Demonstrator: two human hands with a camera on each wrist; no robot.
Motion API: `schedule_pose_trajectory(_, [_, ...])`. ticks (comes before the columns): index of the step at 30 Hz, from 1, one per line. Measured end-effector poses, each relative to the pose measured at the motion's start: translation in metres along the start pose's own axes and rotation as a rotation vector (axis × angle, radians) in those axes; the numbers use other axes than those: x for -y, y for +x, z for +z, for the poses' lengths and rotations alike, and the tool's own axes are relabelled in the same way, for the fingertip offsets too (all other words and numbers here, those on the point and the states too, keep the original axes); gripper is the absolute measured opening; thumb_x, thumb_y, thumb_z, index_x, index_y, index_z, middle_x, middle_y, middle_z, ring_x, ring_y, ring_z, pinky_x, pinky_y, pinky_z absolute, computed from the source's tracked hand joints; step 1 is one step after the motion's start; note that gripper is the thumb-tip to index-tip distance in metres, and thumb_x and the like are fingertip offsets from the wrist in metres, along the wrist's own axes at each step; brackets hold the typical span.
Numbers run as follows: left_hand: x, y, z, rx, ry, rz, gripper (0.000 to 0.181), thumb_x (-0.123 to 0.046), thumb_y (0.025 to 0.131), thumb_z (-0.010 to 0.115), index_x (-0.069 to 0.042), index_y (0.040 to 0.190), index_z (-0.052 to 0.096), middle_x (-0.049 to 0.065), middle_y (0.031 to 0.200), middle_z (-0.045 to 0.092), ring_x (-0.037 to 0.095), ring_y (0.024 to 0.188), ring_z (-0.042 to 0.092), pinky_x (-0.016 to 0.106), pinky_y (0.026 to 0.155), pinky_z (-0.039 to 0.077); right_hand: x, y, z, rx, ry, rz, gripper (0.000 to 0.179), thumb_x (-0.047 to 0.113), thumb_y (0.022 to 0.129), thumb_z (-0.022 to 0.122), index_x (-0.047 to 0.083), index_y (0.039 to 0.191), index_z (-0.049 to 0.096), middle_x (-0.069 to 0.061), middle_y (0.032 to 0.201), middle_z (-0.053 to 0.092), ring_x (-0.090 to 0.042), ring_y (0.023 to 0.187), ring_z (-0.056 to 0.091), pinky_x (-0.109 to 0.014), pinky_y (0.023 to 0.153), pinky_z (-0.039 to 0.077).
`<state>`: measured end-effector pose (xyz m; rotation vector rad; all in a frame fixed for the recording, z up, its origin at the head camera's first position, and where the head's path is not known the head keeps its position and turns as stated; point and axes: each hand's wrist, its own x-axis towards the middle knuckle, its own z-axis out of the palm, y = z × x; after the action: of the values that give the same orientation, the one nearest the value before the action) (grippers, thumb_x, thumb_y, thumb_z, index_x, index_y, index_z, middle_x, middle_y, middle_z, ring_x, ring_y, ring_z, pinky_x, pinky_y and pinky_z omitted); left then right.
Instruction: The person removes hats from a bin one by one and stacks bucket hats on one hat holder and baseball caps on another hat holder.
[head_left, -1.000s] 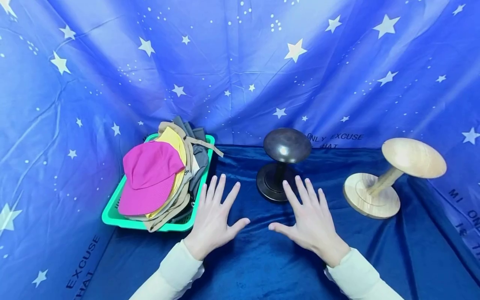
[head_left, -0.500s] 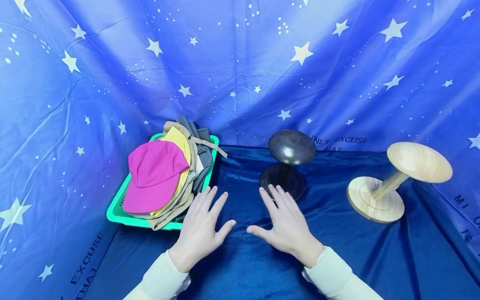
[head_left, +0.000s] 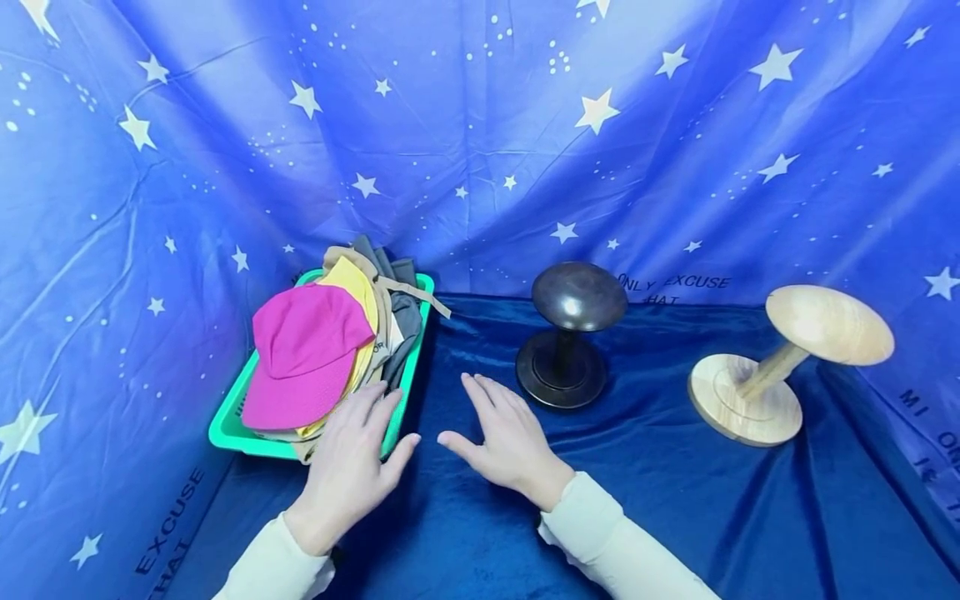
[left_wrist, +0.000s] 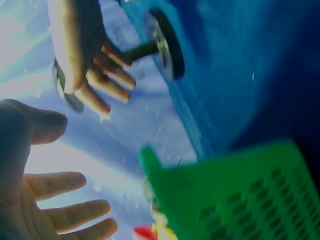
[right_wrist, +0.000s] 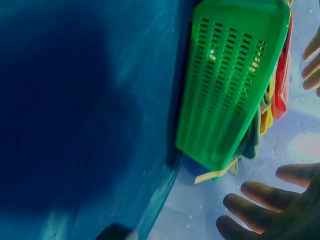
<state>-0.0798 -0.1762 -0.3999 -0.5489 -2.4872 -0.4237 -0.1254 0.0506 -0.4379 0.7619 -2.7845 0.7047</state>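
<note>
My left hand [head_left: 348,458] is over the front right corner of a green basket [head_left: 225,437], fingers spread and holding nothing. A heap of caps fills the basket, a magenta cap [head_left: 311,346] on top and a yellow cap [head_left: 352,277] just under it. My right hand [head_left: 513,442], fingers extended and grasping nothing, hovers between the basket and a black hat stand [head_left: 577,296]. In the left wrist view the left hand [left_wrist: 55,200] appears beside the basket's perforated wall [left_wrist: 235,195]. The right wrist view has the right hand [right_wrist: 280,205] apart from the basket.
A pale wooden hat stand [head_left: 828,325] stands at the right, its round top tilted in view. Grey caps [head_left: 405,321] and a beige strap [head_left: 420,293] stick out over the basket's right side. Blue cloth [head_left: 645,500] covers the table; a starry curtain [head_left: 465,108] hangs behind.
Both hands have moved left toward the basket. The left hand now overlaps its front corner in the head view; the right hand has left the area before the black hat stand.
</note>
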Motion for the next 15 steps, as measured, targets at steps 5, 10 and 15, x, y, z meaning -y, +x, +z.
schedule_pose_trajectory(5, [0.023,0.004,-0.018,-0.062,0.019,-0.065,0.052,-0.033,0.081,0.07,0.0,0.12,0.061,0.02,0.114,0.061,0.038,0.104,0.056,0.053,0.085,0.044,0.013,0.011,0.009,0.042,0.046,-0.016,0.081,0.07,0.091,0.035,0.012,0.146,0.037,-0.01,0.145,0.043,-0.026,0.134,0.038,-0.046,0.108,0.031])
schedule_pose_trajectory(10, [0.048,0.0,-0.032,-0.114,0.068,-0.153,0.044,-0.028,0.08,0.071,0.003,0.11,0.063,0.02,0.101,0.063,0.041,0.091,0.057,0.052,0.077,0.044,0.024,0.019,0.018,0.135,0.173,0.045,0.078,0.07,0.091,0.034,0.013,0.144,0.04,-0.006,0.142,0.046,-0.023,0.131,0.042,-0.046,0.105,0.036])
schedule_pose_trajectory(15, [0.061,-0.009,-0.037,-0.1,0.093,-0.196,0.036,-0.024,0.084,0.067,0.004,0.106,0.063,0.022,0.097,0.063,0.043,0.089,0.056,0.054,0.077,0.043,0.033,0.026,0.026,0.203,0.347,0.132,0.073,0.066,0.092,0.038,0.014,0.143,0.041,-0.005,0.139,0.049,-0.022,0.128,0.046,-0.045,0.102,0.039])
